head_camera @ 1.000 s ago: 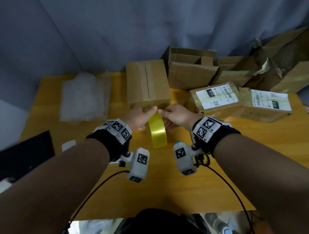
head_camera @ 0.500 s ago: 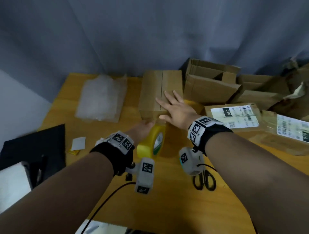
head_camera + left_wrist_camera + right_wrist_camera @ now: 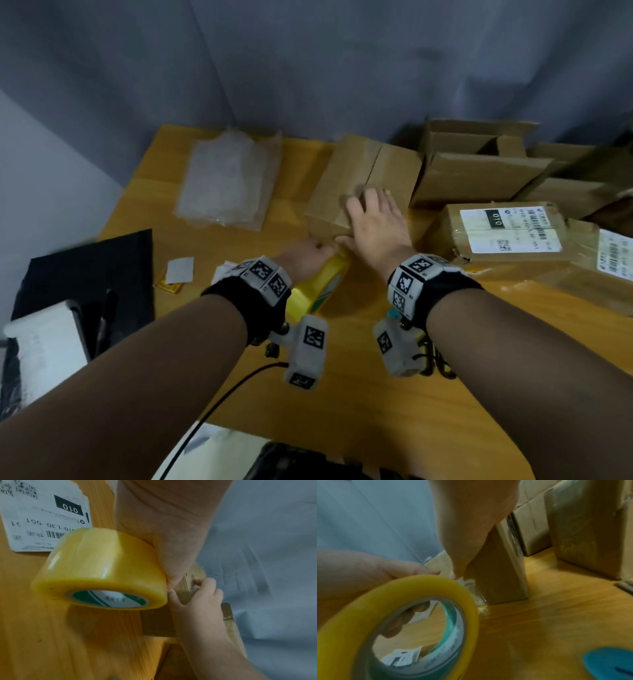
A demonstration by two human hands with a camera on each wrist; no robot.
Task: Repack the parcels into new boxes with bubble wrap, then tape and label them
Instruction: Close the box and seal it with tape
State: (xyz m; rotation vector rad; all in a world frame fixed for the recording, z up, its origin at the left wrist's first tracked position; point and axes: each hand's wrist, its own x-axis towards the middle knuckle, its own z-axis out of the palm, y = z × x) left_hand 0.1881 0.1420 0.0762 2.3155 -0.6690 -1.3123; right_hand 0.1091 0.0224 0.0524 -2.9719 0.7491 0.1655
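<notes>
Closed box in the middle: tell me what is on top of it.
The right hand lies flat on the closed box, fingers spread over its taped seam. What the palm covers is hidden.

Box (image 3: 363,185) mid-table (image 3: 376,428), near rear edge. Bubble wrap (image 3: 227,181) left of box. Open cartons (image 3: 479,164) right of box, at back; labelled parcels (image 3: 507,233) before cartons. Tape roll (image 3: 315,287) just before box, in left hand (image 3: 305,257). Right hand (image 3: 376,219) flat on box top. Scissors (image 3: 436,359) under right wrist.
</notes>
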